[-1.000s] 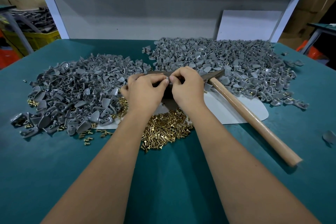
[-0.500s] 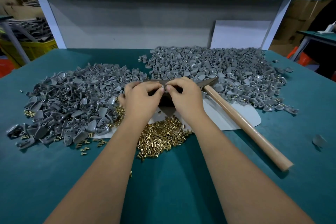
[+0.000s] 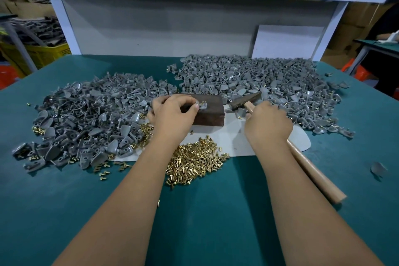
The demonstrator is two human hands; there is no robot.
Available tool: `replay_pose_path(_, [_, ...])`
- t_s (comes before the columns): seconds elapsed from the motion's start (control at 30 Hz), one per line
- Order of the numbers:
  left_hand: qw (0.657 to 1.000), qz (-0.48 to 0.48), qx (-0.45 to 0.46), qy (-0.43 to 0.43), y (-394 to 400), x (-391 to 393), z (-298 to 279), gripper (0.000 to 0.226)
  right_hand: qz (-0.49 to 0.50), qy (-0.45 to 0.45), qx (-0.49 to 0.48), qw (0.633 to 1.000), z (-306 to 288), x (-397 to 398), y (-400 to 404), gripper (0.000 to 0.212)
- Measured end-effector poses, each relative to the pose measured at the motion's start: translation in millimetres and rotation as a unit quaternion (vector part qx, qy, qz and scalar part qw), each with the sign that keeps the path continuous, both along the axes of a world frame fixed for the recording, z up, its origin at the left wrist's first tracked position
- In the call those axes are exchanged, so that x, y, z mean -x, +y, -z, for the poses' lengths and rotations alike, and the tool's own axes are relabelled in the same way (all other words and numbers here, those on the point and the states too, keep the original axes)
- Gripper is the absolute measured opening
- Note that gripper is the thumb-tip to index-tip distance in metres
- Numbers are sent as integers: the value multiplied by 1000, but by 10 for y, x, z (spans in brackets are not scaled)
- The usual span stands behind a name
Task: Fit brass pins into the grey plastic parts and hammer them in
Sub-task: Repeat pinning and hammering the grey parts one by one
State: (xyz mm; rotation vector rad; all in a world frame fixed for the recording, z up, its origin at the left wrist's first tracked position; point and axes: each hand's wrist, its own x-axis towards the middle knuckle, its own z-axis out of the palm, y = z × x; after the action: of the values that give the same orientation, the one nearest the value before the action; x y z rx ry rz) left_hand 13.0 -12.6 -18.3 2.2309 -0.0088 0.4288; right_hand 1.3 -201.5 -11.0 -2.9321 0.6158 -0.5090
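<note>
Teal covering is seen over the whole desk (image 3: 64, 211), with a white frame and a grey panel behind it. At the far left a yellow crate (image 3: 38, 54) stands off the desk. On the left part of the desk a heap of grey parts (image 3: 86, 119) is spread, with a few brass pins scattered at its edges. Near the middle, a pile of pins (image 3: 194, 162) lies partly on a white sheet (image 3: 235, 142). Behind it a dark block (image 3: 211, 114) is placed, and on its top one grey part (image 3: 203, 106) with a pin standing in it is pinched by the left hand (image 3: 172, 114). To the right, the hammer (image 3: 246, 100) lies with its head near the block; its wooden handle is gripped just below the head by the curled fingers of the right hand (image 3: 267, 123). A second, larger heap (image 3: 269, 84) is seen behind and to the right.
</note>
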Motion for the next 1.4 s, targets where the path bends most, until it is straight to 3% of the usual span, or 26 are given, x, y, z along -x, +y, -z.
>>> replay_pose_path(0.2, [1000, -11, -7, -12, -16, -3, 10, 11, -30, -52, -59, 996, -143, 32, -12, 26])
replay_pose_path(0.33, [1000, -19, -4, -12, -28, -7, 6, 9, -104, -110, -184, 971, -405, 93, 14, 21])
replay_pose_path(0.47, [1000, -28, 6, -8, -29, -7, -1, 6, -181, -86, -230, 952, -565, 180, 116, 18])
replay_pose_path(0.63, [999, -32, -13, -7, -22, -18, 30, 16, -236, -18, -273, 933, -750, 183, 124, 33])
replay_pose_path(0.8, [999, -36, -5, -10, -34, -28, 49, 17, -197, -119, -187, 955, -751, 219, 251, 44])
replay_pose_path(0.9, [999, -42, -8, 0, -42, -24, 37, 16, -201, -38, -99, 974, -598, 243, 363, 36])
replay_pose_path(1.1, [999, -41, 5, 4, -37, -33, 46, 18, -173, -98, -100, 975, -578, 302, 383, 47])
replay_pose_path(1.23, [999, -47, -6, 7, -41, -33, 37, 20, -200, -39, -56, 977, -583, 294, 413, 47])
replay_pose_path(1.4, [999, -45, 12, 6, -39, -57, 56, 18, -175, -125, -111, 970, -590, 293, 393, 47])
